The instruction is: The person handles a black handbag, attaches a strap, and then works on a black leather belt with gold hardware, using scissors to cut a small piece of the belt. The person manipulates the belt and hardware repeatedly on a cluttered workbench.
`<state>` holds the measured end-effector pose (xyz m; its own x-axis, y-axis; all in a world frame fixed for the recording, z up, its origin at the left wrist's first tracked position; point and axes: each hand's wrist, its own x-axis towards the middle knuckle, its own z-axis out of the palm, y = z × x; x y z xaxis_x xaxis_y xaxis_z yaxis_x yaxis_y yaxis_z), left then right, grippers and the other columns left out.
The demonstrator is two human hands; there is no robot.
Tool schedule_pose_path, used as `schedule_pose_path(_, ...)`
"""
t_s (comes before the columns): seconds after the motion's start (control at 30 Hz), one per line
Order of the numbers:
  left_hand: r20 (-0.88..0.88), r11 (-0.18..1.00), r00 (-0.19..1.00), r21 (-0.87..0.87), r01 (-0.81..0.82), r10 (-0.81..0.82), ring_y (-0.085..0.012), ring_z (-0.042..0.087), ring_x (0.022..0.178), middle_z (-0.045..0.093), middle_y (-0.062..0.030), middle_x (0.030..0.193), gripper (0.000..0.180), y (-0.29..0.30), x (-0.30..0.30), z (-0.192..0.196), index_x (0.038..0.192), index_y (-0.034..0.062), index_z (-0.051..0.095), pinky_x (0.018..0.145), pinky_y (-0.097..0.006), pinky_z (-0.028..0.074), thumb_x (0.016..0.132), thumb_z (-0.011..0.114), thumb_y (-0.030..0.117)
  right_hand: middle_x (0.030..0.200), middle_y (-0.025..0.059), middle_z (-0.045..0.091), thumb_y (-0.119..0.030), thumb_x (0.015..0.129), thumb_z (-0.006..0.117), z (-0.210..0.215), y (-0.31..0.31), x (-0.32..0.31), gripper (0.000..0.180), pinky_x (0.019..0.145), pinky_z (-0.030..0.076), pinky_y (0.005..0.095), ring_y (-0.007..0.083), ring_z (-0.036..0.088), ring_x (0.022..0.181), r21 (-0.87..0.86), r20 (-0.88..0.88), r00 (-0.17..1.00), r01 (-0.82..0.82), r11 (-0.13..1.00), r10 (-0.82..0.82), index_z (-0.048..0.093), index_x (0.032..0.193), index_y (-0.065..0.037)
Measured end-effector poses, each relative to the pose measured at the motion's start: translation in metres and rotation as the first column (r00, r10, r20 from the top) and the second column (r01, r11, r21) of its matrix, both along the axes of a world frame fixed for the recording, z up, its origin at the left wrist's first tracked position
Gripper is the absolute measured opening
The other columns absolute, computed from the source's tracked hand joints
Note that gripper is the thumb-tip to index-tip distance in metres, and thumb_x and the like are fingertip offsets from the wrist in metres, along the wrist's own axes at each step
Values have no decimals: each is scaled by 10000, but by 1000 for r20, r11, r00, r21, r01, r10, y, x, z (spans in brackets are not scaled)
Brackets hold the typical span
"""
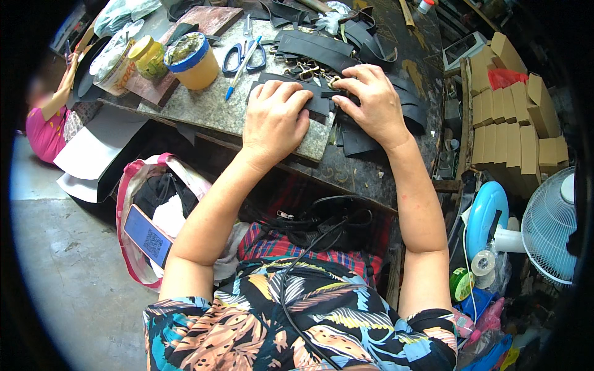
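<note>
My left hand (272,117) presses down on a flat black leather-like piece (318,106), its fingers curled close together and their tips partly hidden. Just to the right, my right hand (373,102) pinches a small narrow black strap (328,94) between thumb and forefinger. Both hands work over the front of a speckled stone slab (213,114). Brass-coloured metal buckles or clasps (304,69) lie in a heap beyond the fingers. Behind them is a wide black strip (315,49). Left of the heap are blue-handled scissors (232,59) and a blue-capped pen (238,77).
An orange-yellow tub with a blue rim (197,71) and a yellow-green jar (148,57) stand at the left. A bag with a phone (148,235) hangs below. Small cardboard boxes (504,142) and a fan (550,226) are at the right. Another person sits far left.
</note>
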<state>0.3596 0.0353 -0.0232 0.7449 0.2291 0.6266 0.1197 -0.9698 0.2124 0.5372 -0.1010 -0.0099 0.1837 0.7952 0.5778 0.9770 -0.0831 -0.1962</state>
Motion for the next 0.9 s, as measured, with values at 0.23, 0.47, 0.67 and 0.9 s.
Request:
schedule_pose_path(0.23, 4, 999, 1000, -29, 15, -15, -262, 592, 1040, 657, -38, 1067, 270, 1, -1, -2, 1033, 121, 697, 941, -422, 454, 765, 725, 142, 987, 31, 686, -155, 780, 799, -4, 2, 3, 168, 939, 501, 397, 242, 632, 1009, 33, -14, 998, -56, 998, 56, 742, 925, -93)
schedule_pose_path(0.47, 6, 998, 1000, -48, 28, -28, -262, 583, 1065, 675, -29, 1081, 266, 0, -2, -1, 1003, 119, 717, 972, -432, 445, 763, 762, 223, 984, 46, 686, -126, 804, 775, -4, 3, 2, 155, 920, 506, 385, 254, 635, 992, 44, -41, 999, -30, 999, 31, 730, 949, -89)
schedule_pose_path(0.67, -28, 998, 997, -17, 65, -65, -286, 582, 1092, 689, -54, 1104, 285, 0, -4, 3, 1045, 107, 730, 977, -427, 461, 803, 772, 252, 982, 53, 687, -119, 812, 768, -4, 4, -1, 160, 909, 513, 388, 256, 638, 987, 64, -62, 998, 5, 998, -1, 727, 964, -90)
schedule_pose_path(0.9, -28, 995, 996, -59, 80, -81, -287, 586, 1077, 681, -63, 1097, 300, 0, -4, 4, 1048, 94, 720, 972, -420, 468, 795, 781, 244, 995, 65, 701, -86, 824, 750, -1, 2, 1, 127, 890, 525, 381, 268, 645, 1007, 29, -62, 997, -36, 999, 38, 723, 944, -56)
